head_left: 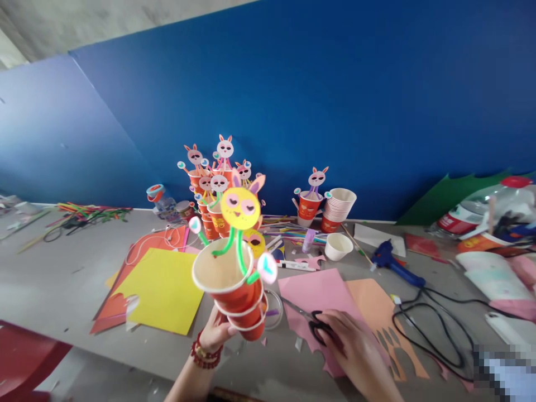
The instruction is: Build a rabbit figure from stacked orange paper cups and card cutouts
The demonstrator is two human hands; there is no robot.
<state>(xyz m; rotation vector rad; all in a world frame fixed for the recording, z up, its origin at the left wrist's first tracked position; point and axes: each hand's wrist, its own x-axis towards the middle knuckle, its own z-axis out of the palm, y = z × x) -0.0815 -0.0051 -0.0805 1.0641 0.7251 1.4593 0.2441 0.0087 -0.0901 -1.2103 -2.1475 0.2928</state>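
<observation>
My left hand (218, 330) is closed round a stack of red paper cups (239, 298), lifted above the table and tilted toward me. Rising from the top cup on green pipe cleaner is a yellow rabbit face (240, 209) with pink ears, and round paper paws (267, 268) stand out at the sides. My right hand (349, 340) has its fingers on the black handles of a pair of scissors (315, 322). Their blades point left across a pink sheet (314, 287) with cut edges.
Finished rabbit cups (202, 184) stand stacked behind, with another rabbit cup (309, 206) by stacked white cups (340, 204). Yellow paper (165, 290) lies left. A blue glue gun (396, 265) and its black cable (444, 318) lie right. A blue wall (293, 100) bounds the back.
</observation>
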